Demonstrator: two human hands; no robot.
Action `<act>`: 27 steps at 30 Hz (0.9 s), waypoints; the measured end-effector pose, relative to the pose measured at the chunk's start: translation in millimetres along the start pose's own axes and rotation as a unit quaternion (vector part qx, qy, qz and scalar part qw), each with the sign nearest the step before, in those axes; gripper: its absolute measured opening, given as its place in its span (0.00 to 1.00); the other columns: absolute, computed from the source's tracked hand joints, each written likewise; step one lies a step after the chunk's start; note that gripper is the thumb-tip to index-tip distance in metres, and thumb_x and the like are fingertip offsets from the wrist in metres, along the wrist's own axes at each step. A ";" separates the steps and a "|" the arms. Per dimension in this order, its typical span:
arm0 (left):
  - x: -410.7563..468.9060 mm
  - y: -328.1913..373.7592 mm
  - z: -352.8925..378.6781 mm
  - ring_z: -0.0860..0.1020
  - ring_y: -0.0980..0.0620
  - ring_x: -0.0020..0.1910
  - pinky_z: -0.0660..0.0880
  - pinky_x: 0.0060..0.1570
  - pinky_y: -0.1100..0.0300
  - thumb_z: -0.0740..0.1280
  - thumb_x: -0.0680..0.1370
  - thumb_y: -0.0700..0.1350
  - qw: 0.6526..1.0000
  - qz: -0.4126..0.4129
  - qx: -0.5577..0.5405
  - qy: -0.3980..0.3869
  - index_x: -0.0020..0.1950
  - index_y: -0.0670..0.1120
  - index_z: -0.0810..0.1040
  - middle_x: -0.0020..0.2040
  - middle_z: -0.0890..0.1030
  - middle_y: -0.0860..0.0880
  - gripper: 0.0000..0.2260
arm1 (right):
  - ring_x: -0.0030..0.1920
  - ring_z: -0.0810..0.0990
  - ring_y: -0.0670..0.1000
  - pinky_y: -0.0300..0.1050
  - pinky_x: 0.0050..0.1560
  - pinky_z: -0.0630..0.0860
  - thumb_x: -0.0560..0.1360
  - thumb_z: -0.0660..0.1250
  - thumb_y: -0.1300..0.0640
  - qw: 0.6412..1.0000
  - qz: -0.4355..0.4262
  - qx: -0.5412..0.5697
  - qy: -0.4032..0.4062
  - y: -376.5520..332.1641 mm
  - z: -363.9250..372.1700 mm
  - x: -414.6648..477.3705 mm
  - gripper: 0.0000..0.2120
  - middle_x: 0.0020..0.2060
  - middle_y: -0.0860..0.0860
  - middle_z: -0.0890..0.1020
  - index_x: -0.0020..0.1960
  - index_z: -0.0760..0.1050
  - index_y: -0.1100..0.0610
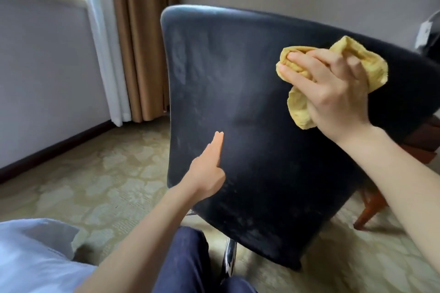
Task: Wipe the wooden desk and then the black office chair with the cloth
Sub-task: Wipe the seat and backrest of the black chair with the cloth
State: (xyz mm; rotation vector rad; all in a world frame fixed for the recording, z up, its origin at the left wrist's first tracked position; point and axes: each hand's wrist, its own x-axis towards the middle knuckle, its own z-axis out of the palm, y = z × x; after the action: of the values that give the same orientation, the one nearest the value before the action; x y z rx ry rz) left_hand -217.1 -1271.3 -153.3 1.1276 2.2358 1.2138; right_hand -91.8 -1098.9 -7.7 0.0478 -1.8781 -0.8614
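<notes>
The black office chair (257, 107) fills the middle of the view, its backrest turned toward me, dusty with pale smears near the left edge and bottom. My right hand (333, 93) grips a crumpled yellow cloth (300, 112) and presses it against the upper right of the backrest. My left hand (209, 169) lies flat with straight fingers on the lower left part of the backrest. A chrome post (229, 259) shows under the chair. The wooden desk is out of view.
A brown curtain (140, 38) and a white sheer curtain (104, 54) hang at the back left beside a window. A patterned carpet (100, 173) covers the floor. A wooden furniture leg (369, 211) stands at the right behind the chair.
</notes>
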 end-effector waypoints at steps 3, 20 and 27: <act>-0.1 16.1 -29.1 0.48 0.51 0.77 0.53 0.74 0.52 0.52 0.69 0.29 0.999 0.026 -0.007 0.024 0.77 0.56 0.43 0.78 0.47 0.56 0.41 | 0.58 0.74 0.54 0.49 0.53 0.62 0.79 0.57 0.66 0.999 0.035 0.024 0.018 -7.5 2.4 31.4 0.16 0.56 0.53 0.82 0.58 0.81 0.57; 82.6 135.5 -187.2 0.64 0.53 0.71 0.58 0.71 0.52 0.53 0.82 0.44 0.933 0.209 0.050 0.288 0.66 0.49 0.73 0.71 0.69 0.51 0.15 | 0.51 0.73 0.59 0.47 0.46 0.64 0.74 0.61 0.43 0.876 0.260 0.172 -0.368 -7.3 47.5 197.2 0.15 0.51 0.53 0.77 0.57 0.76 0.46; 151.2 170.9 -212.8 0.64 0.48 0.71 0.55 0.69 0.40 0.47 0.84 0.49 0.920 0.009 0.385 -0.075 0.73 0.55 0.65 0.73 0.67 0.54 0.19 | 0.47 0.76 0.60 0.47 0.41 0.64 0.74 0.60 0.40 0.854 0.252 0.239 -0.387 -4.6 57.5 186.2 0.13 0.45 0.53 0.79 0.48 0.76 0.47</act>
State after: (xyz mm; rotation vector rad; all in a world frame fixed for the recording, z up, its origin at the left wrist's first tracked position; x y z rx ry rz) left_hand -362.0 -1213.3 117.0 1.4312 2.6413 0.1865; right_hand -228.6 -1145.4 123.1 -0.5417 -2.6424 0.0062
